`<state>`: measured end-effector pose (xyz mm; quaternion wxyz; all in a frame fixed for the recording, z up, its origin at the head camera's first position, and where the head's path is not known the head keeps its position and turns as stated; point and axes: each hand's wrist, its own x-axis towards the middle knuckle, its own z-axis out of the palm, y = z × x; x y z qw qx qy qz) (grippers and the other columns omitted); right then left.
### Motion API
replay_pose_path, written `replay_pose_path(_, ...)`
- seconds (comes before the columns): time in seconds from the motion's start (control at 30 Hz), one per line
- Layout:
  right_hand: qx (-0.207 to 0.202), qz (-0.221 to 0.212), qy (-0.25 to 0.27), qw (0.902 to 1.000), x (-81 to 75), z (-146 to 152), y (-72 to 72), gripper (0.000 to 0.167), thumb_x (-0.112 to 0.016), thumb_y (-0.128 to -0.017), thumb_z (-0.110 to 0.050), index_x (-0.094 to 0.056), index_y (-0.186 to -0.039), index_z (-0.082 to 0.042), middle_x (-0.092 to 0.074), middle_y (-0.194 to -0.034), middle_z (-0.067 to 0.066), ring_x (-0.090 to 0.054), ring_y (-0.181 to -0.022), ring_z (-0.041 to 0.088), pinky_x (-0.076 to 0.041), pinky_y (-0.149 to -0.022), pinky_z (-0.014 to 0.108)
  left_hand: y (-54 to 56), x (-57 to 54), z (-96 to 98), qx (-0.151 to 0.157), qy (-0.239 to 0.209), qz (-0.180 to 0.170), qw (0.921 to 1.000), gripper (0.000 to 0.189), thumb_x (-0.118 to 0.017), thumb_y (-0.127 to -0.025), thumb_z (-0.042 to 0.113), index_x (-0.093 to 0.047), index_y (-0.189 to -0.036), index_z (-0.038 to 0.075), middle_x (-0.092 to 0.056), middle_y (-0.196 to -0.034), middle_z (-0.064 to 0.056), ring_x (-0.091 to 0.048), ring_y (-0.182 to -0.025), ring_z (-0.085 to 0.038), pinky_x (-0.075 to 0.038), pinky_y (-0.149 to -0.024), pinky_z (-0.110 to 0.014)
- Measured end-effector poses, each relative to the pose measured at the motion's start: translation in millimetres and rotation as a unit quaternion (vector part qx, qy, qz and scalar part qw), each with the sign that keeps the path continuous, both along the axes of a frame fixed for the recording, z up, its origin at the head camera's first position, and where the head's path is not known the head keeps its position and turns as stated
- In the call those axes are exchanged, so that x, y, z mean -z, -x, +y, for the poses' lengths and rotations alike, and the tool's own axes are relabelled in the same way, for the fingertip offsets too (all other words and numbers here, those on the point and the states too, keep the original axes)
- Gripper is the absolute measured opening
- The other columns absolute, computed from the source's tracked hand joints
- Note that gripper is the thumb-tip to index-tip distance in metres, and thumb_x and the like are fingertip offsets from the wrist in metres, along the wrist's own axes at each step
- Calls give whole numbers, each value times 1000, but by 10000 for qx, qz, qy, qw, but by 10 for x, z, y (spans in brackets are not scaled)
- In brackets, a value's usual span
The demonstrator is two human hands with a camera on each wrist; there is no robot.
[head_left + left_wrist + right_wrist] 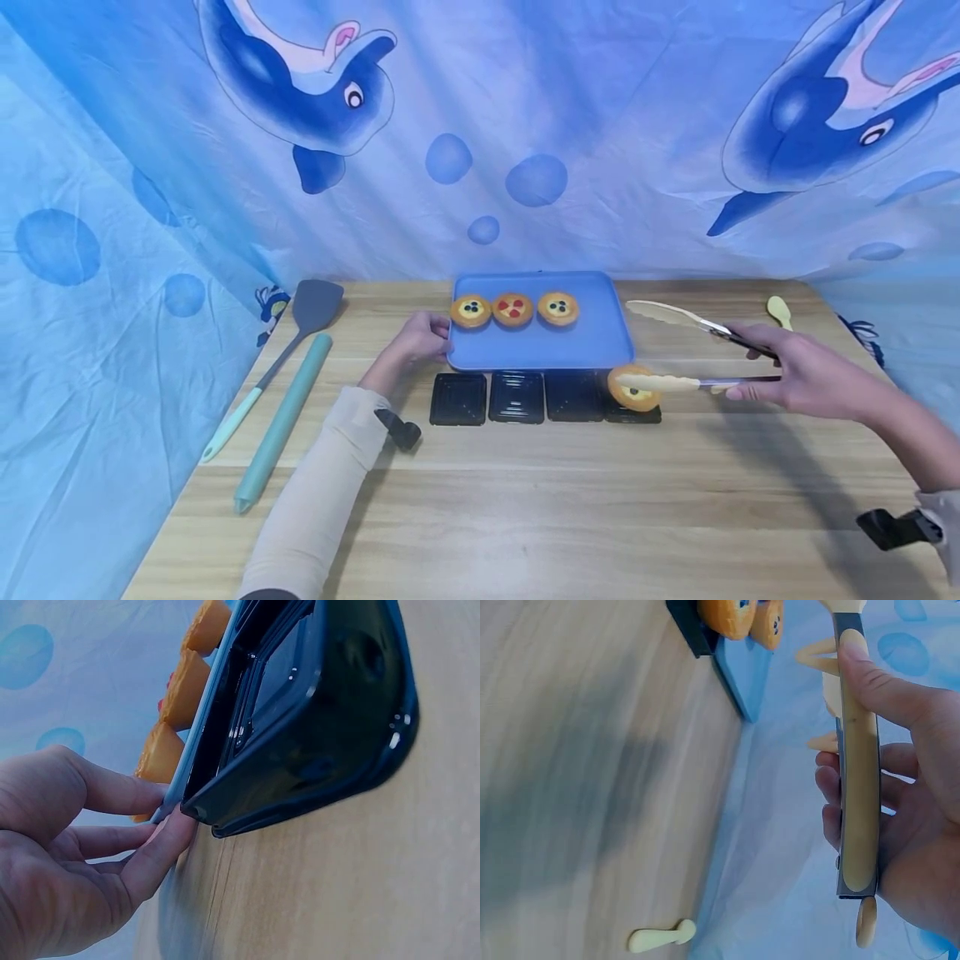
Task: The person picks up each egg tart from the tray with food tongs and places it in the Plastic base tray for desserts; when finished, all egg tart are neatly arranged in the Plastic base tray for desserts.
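My left hand pinches the left edge of a blue tray, thumb on top and fingers below in the left wrist view. Three egg tarts stand in a row on it: two with dark berries and one with red pieces. My right hand grips a pair of tongs, whose beige tips are spread wide. Below the lower tip, a fourth egg tart sits in the rightmost black square container. Whether that tip touches the tart, I cannot tell.
Beside that tart, three more black containers line the tray's front edge. Leftward lie a grey-headed spatula and a green rolling pin. A small yellow spoon is at the back right, before a blue curtain.
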<state>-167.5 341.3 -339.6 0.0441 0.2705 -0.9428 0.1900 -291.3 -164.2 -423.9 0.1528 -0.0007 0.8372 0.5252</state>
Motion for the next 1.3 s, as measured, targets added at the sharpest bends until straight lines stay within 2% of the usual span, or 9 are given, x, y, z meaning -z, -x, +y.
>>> replay_pose_path(0.17,76,-69,19,9999,-103,-83,144,84,-87,-77,-26,-46,-141,9,-64,-117,22,-62,-95,31,-50,-61,33,-1,-7,-2,-18,4,-63,10000,53,-63,-80,-15,-49,-131,-17,-57,-110,-27,-64,-86,-32,-64,-70,-33)
replay_pose_path(0.23,127,-93,-30,9999,-147,-113,215,85,-86,-78,-27,-45,-142,9,-64,-115,24,-61,-81,27,-46,-57,30,7,-4,-4,-15,-20,-95,10000,53,-64,-80,-16,-49,-131,-17,-57,-110,-27,-64,-87,-32,-64,-70,-34)
replay_pose_path(0.33,150,-74,-131,9998,-204,-167,339,85,-86,-78,-27,-44,-141,12,-63,-115,28,-63,-80,28,-45,-56,32,14,-7,-8,-15,-1,-108,9999,53,-65,-80,-15,-49,-130,-17,-57,-110,-26,-64,-89,-32,-64,-71,-33)
replay_pose_path(0.53,128,-380,-144,9991,-241,-308,617,89,-84,-80,-31,-39,-145,12,-50,-137,33,-62,-104,42,-55,-77,56,28,-26,-2,-60,47,-94,9999,51,-65,-80,-14,-52,-129,-15,-58,-110,-25,-64,-91,-33,-64,-71,-33)
replay_pose_path(0.77,-25,-617,-144,9980,-153,-491,894,90,-83,-80,-34,-40,-142,14,-47,-138,35,-58,-110,45,-50,-91,61,42,-12,-10,-28,-48,-168,9998,50,-65,-80,-14,-52,-128,-16,-57,-108,-25,-64,-88,-32,-64,-71,-34)
replay_pose_path(0.93,-208,-621,-139,9978,-70,-614,1048,86,-84,-79,-31,-43,-140,15,-59,-124,31,-59,-85,30,-50,-73,45,35,-4,-28,-80,-79,-213,9997,51,-65,-81,-14,-51,-129,-16,-57,-110,-25,-64,-88,-32,-64,-71,-34)
replay_pose_path(1.0,-255,-675,-129,9973,-40,-644,1093,85,-84,-80,-29,-43,-141,14,-65,-103,23,-53,-69,21,-45,-65,38,37,-10,-25,-82,-124,-226,9996,52,-65,-81,-15,-50,-130,-16,-56,-110,-26,-64,-89,-32,-64,-72,-34)
replay_pose_path(1.17,-303,-950,-89,9950,61,-701,1181,83,-82,-83,-29,-42,-142,14,-43,-64,1,-25,-48,10,-39,-62,33,57,-6,-10,-37,-174,-217,9996,51,-64,-80,-16,-51,-129,-16,-56,-109,-25,-63,-88,-32,-64,-72,-34)
replay_pose_path(1.3,-259,-1136,-53,9932,153,-758,1223,86,-81,-84,-33,-40,-142,15,-34,-57,-3,-19,-46,9,-43,-66,35,64,24,-9,-39,-189,-222,9996,51,-64,-80,-16,-51,-129,-16,-56,-108,-24,-63,-87,-31,-64,-72,-34)
